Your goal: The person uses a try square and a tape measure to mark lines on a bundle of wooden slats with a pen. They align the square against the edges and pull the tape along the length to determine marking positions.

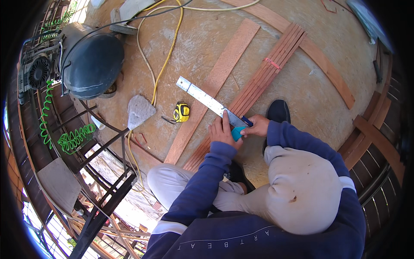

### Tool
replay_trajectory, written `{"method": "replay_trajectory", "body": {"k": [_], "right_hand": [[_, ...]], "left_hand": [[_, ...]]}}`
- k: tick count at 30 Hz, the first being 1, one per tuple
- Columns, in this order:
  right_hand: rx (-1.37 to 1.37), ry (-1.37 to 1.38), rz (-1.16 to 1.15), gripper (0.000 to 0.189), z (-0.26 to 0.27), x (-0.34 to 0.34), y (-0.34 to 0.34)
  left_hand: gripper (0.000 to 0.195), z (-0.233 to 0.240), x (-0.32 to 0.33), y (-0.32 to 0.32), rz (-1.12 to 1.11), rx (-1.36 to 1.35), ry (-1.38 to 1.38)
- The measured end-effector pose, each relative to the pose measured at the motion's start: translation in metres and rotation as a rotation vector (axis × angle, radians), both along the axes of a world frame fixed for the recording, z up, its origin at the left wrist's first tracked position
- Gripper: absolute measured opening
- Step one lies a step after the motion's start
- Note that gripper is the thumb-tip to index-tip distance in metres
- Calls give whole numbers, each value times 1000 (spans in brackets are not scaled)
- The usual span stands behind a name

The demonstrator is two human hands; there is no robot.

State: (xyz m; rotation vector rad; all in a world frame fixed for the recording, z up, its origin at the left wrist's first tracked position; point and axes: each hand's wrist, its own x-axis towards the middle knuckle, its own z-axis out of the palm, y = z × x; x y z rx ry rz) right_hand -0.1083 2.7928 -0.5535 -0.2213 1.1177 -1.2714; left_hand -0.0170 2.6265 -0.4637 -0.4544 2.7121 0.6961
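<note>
A bundle of reddish-brown wooden slats (262, 79) runs diagonally across the floor before me, bound with a pink-red tie (272, 63). Across it lies a try square, its steel blade (204, 98) pointing to the upper left and its teal handle (237, 133) near the bundle's right edge. My left hand (223, 132) holds the square by the handle, one finger reaching onto the blade. In my right hand (257, 125) is a dark blue pen or pencil (247, 121), close beside the blade. Its tip is too small to make out.
A yellow tape measure (181, 112) rests by a loose board (212, 87), left of the bundle. Nearby are a stone block (141, 111), a yellow cord (168, 56) and an air compressor (92, 63). Another board (326, 69) passes under the bundle's far end. Black metal framing (106, 147) stands at left.
</note>
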Motion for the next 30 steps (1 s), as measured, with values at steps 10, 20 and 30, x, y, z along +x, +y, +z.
{"method": "replay_trajectory", "body": {"k": [10,20,30], "right_hand": [[40,-20,-10,22,7,-5,0],[23,48,15,23,7,-7,0],[29,14,-10,21,3,-5,0]], "left_hand": [[115,-2,-1,1,-8,-19,-8],[115,-5,-1,2,-15,-34,-10],[115,-5,-1,1,-20,-20,-2]]}}
